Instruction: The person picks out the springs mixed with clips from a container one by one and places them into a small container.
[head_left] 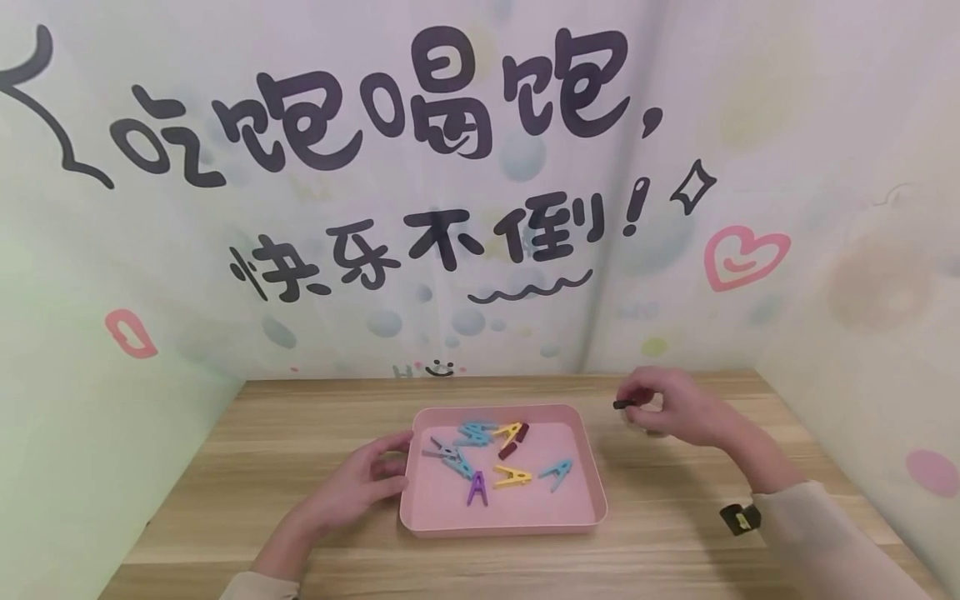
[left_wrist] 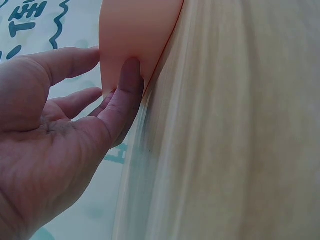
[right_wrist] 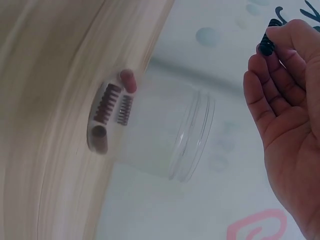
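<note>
A pink tray [head_left: 503,530] stands on the table with several plastic clothespins in it, among them a purple clothespin [head_left: 477,487] and a yellow clothespin [head_left: 513,477]. Two small brown pieces [head_left: 508,451] lie among them. My left hand [head_left: 372,477] touches the tray's left outer wall with loosely bent fingers. To the right of the tray, my right hand [head_left: 678,408] pinches a small dark ribbed piece [right_wrist: 269,41] between thumb and fingers. Beside that hand, a clear jar [right_wrist: 155,130] stands on the table, holding several brown toothed pieces [right_wrist: 107,104]. In the head view the hand mostly hides it.
The wood-grain table [head_left: 300,417] is bounded by printed white curtains [head_left: 360,333] at the back and sides. A small black object with a yellowish mark [head_left: 741,519] shows by the right sleeve [head_left: 832,533].
</note>
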